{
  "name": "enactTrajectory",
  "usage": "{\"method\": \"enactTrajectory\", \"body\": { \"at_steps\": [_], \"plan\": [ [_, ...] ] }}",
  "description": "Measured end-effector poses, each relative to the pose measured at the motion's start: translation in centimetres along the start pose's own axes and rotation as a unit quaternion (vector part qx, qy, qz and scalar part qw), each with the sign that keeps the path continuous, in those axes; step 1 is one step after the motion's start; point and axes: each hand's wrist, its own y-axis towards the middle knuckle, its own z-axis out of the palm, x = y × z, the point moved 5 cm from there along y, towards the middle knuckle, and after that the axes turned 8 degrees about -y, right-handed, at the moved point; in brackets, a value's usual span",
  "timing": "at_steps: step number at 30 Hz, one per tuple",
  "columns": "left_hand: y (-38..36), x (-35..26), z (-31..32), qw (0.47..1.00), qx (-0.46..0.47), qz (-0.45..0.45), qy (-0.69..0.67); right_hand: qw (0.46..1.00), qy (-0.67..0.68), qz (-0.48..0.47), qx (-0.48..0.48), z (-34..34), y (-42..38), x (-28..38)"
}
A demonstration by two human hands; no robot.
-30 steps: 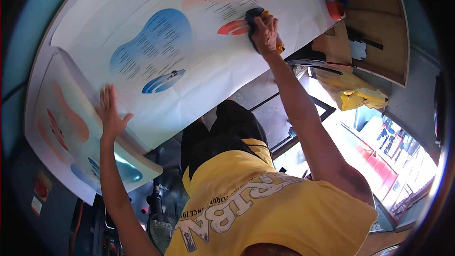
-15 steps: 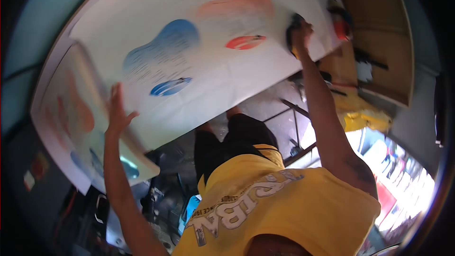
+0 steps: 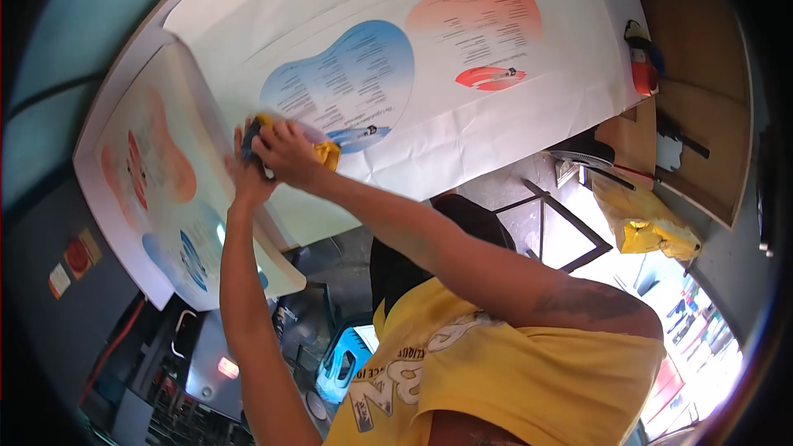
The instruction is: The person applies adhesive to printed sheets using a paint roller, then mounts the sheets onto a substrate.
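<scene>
A large white printed sheet (image 3: 388, 169) lies across the table, with blue and red shapes and small text. Its left part is folded over as a curled flap (image 3: 165, 190) with the same kind of print. My right hand (image 3: 289, 153) has its fingers closed round a yellow and dark blue cloth-like pad (image 3: 327, 154), pressed down close to the fold and beside the blue print. My left hand (image 3: 248, 177) is right against it at the fold, its fingers stretched upward and partly covered by the pad and my right hand.
A red and dark tool (image 3: 643, 70) stands at the table's right edge. Beyond it are a wooden shelf (image 3: 694, 140), a fan (image 3: 582, 151) and a yellow bag (image 3: 652, 227). A blue plastic stool (image 3: 343, 367) stands below the table, near a black metal frame (image 3: 570, 239).
My right hand has swept with the pad from the sheet's right end leftward to the fold, meeting my left hand. The view has shifted a little.
</scene>
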Motion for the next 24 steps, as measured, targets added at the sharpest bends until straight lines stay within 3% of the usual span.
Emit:
{"method": "enactTrajectory", "body": {
  "at_steps": [3,6,8,11,15,16,19,24],
  "plan": [
    [0.3,-2.0,-0.8,0.988,0.078,-0.118,0.066,0.998,-0.013,-0.006,0.057,-0.5,-0.6,-1.8],
    [0.6,-2.1,-1.0,0.985,0.079,-0.149,0.042,0.991,-0.119,0.038,0.057,-2.4,-0.5,-8.2],
    [0.6,-2.4,-1.1,0.983,0.089,-0.15,0.048,0.979,-0.14,0.096,0.114,-5.1,-1.3,-14.3],
    [0.6,-2.0,-0.9,0.985,0.094,-0.139,0.052,0.969,-0.19,0.157,-0.008,-10.9,-3.5,-23.5],
    [0.9,-1.9,-0.8,0.982,0.11,-0.138,0.071,0.946,-0.265,0.18,-0.053,-19.7,-5.5,-33.9],
    [0.8,-2.0,-0.8,0.981,0.111,-0.14,0.077,0.932,-0.286,0.221,-0.018,-20.9,-6.3,-37.1],
    [0.8,-1.6,-0.5,0.982,0.112,-0.131,0.076,0.919,-0.33,0.213,-0.051,-25.3,-7.4,-43.7],
    [0.7,-0.9,-0.1,0.973,0.147,-0.161,0.075,0.883,-0.41,0.216,-0.07,-29.9,-8.4,-51.2]
  ]
}}
